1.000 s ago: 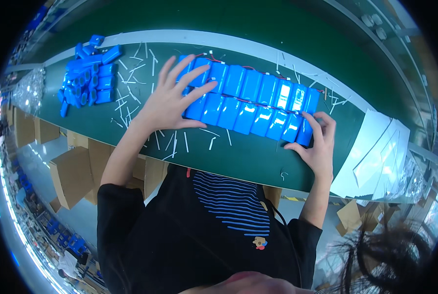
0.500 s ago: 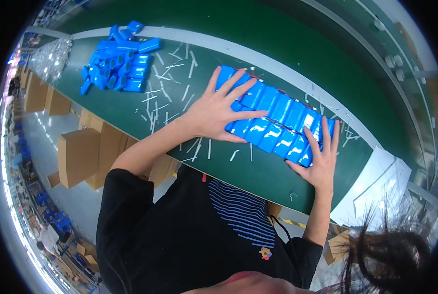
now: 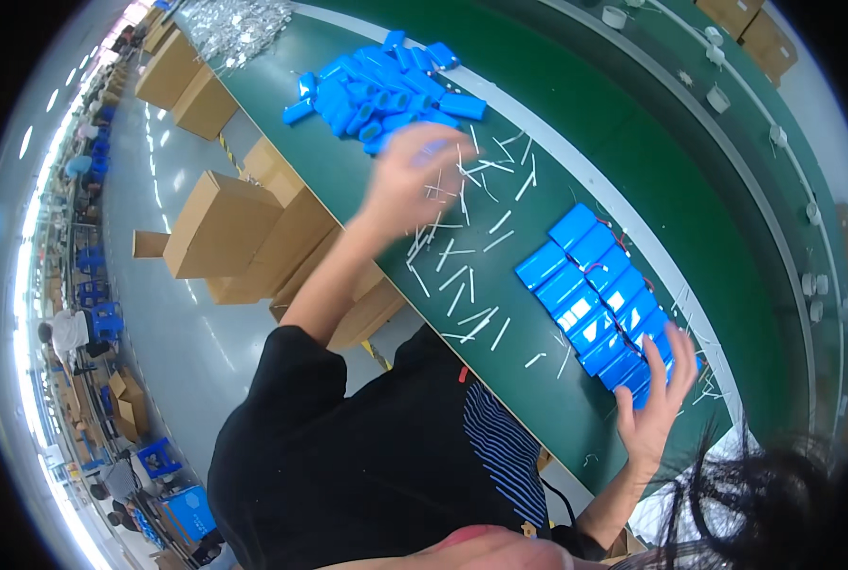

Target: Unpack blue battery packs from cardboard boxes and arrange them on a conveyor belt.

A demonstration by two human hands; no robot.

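Note:
Two side-by-side rows of blue shrink-wrapped battery packs point(image 3: 584, 302) with thin red and black wires lie on the green table. At their near right end is my right hand point(image 3: 654, 408), fingers spread, the tips at or just over the last packs. My left hand point(image 3: 413, 180) is at the near edge of a heaped pile of similar blue packs point(image 3: 372, 90) farther left. Motion smears its fingers, and a bit of blue shows between them. Whether it touches or grips a pack I cannot make out.
Thin white strips point(image 3: 457, 275) are scattered over the green table point(image 3: 528, 399) between pile and rows. A heap of shiny clear pieces point(image 3: 239, 28) sits at the far left end. Open cardboard boxes point(image 3: 220, 228) stand on the floor beside the table's left edge.
My left hand has left the rows of packs and swung left to the pile. My right hand stays by the rows' right end. The view has turned toward the left.

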